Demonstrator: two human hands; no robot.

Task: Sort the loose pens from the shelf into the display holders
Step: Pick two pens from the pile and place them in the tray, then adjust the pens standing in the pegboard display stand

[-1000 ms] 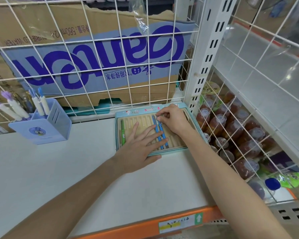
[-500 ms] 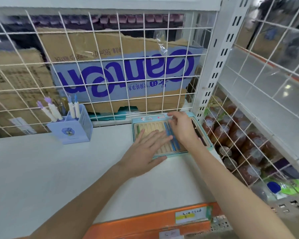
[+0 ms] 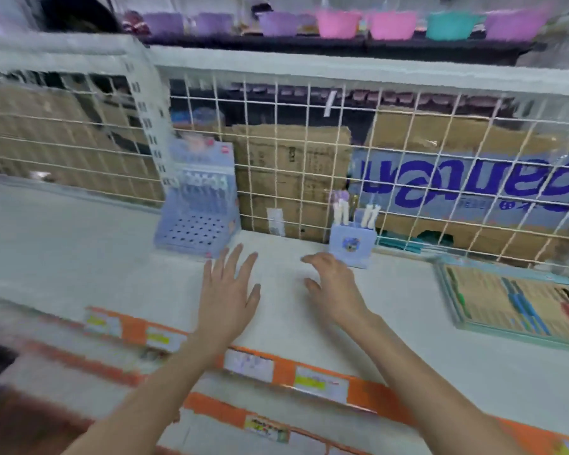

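Pens: laid in tray at shelf's right. Left hand, right hand: grip spread open, nothing held.

Both hands hovering over white shelf, palms down, holding nothing. Left hand fingers straight and spread, just in front of tiered holder. Right hand fingers loosely bent, just beside small cup holding a few pens. Tray sitting well right, blue pens lying in its slots. Wire grid standing behind, cardboard boxes showing through. Frame blurring heavily.
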